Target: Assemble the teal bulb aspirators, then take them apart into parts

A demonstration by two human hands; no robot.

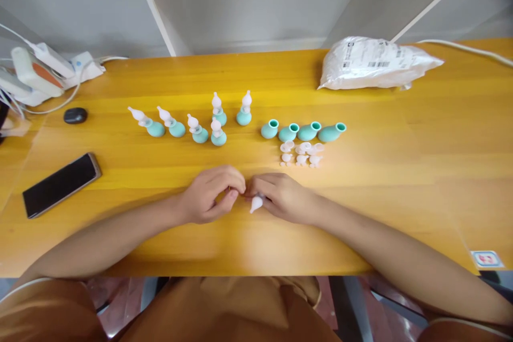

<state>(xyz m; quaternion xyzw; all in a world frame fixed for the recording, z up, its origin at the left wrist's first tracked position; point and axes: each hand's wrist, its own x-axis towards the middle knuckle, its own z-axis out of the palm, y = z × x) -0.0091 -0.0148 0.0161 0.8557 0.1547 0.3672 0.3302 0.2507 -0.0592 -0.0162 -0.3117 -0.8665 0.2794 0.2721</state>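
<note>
Two hands meet at the near middle of the counter (401,171), knuckles almost touching. My right hand (286,197) is curled narrow around a small white tip (256,203), which sticks out from under its fingers toward the left hand (212,195). The tip's long axis runs slantwise, pointed end down and left toward me, wide end tucked into the right fingers. My left hand is also pinched narrow, thumb against fingertips, right at the tip's upper end; whether it holds some small piece of its own I cannot tell, the fingers hide it. The tip lies between the two hands, touching the right, just beside the left.

Further from me, well apart from the hands, stand four open teal bulbs (303,131) in a row, with a cluster of loose white parts (301,153) just before them. Left of those sit six bulbs with white tips fitted (192,123). A phone (61,184) lies far left, a white bag (372,63) at the back right.
</note>
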